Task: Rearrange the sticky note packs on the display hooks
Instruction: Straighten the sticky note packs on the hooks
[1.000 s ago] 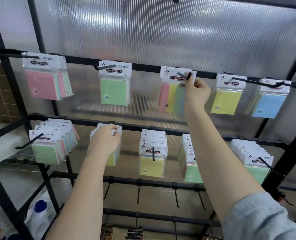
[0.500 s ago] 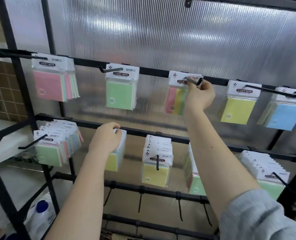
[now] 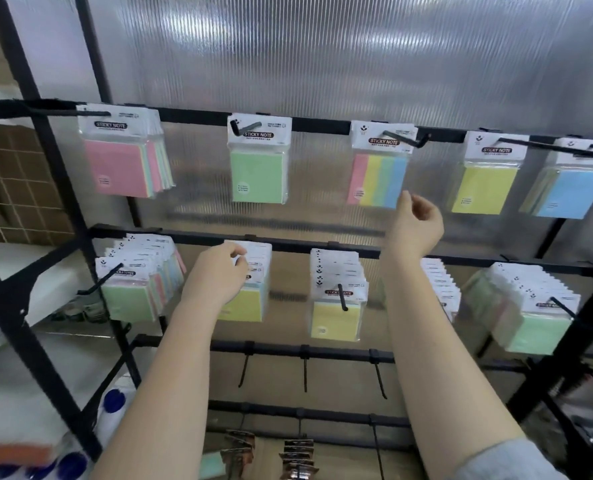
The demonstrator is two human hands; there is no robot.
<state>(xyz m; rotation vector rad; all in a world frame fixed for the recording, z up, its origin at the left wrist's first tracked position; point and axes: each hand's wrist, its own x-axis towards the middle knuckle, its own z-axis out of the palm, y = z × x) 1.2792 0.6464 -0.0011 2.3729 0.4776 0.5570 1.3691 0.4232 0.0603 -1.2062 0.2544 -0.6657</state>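
Note:
A multicoloured striped sticky note pack [image 3: 378, 174] hangs alone on the middle hook [image 3: 400, 137] of the top rail. My right hand [image 3: 416, 225] hovers just below its lower right corner, fingers loosely curled and holding nothing. My left hand [image 3: 219, 275] grips the front of a stack of yellow packs [image 3: 250, 289] on the second hook of the middle rail. Pink [image 3: 122, 161], green [image 3: 258, 161], yellow [image 3: 485, 181] and blue [image 3: 572, 188] packs hang on the other top hooks.
The middle rail also carries full hooks of packs at the left [image 3: 132, 282], centre [image 3: 336, 299] and right [image 3: 530, 313]. Bare hooks [image 3: 304, 368] line the rail below. A black frame post [image 3: 45, 237] stands at the left, with bottles [image 3: 111, 410] low down.
My right hand let go of the striped pack's header at the top hook and dropped below the pack. The left hand stays on the yellow stack.

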